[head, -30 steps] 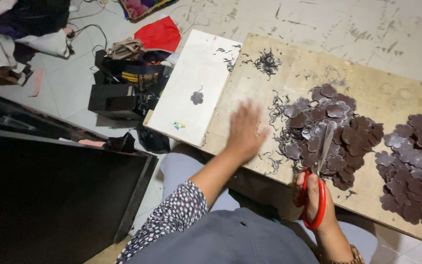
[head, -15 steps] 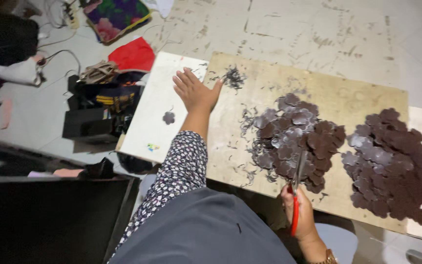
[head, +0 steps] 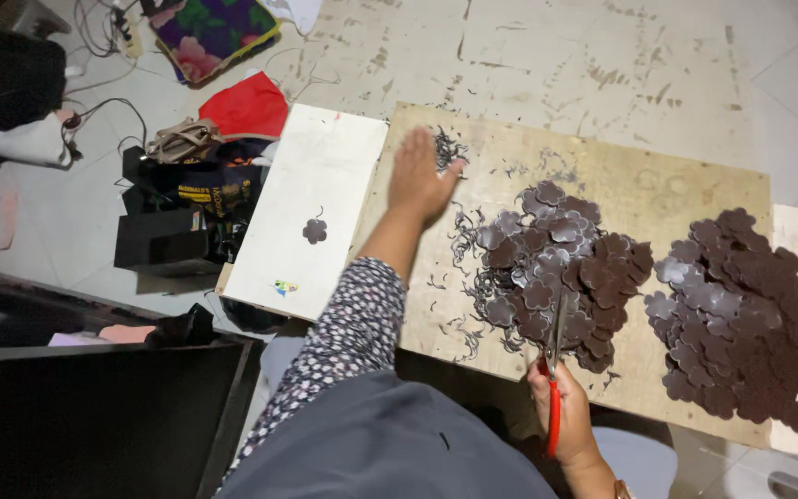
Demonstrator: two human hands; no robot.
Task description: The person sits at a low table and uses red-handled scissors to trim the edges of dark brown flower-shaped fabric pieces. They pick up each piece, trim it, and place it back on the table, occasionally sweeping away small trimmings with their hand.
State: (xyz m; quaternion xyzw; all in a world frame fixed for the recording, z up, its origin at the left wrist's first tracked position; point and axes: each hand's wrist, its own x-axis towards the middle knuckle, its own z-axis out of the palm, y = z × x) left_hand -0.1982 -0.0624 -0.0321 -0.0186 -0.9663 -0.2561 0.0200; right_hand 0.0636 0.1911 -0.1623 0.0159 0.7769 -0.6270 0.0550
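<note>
My left hand point(head: 420, 178) lies flat, fingers apart, on the plywood board point(head: 602, 166), reaching toward a small heap of dark trimmings point(head: 447, 148) at the board's far left. My right hand point(head: 567, 407) grips red-handled scissors point(head: 554, 370) at the board's near edge, blades pointing into a pile of dark flower-shaped cutouts point(head: 556, 263). A second, larger pile of the same cutouts point(head: 750, 310) lies at the right. One single cutout point(head: 315, 230) rests on the white board point(head: 316, 176) to the left.
On the tiled floor to the left are a red cloth point(head: 249, 106), a black box with bags point(head: 173, 222), cables and a patterned cushion point(head: 212, 37). A dark panel point(head: 94, 416) stands at the lower left.
My left hand has swept from the white board's edge rightward onto the plywood toward the trimmings. The right hand with the scissors stays at the near edge.
</note>
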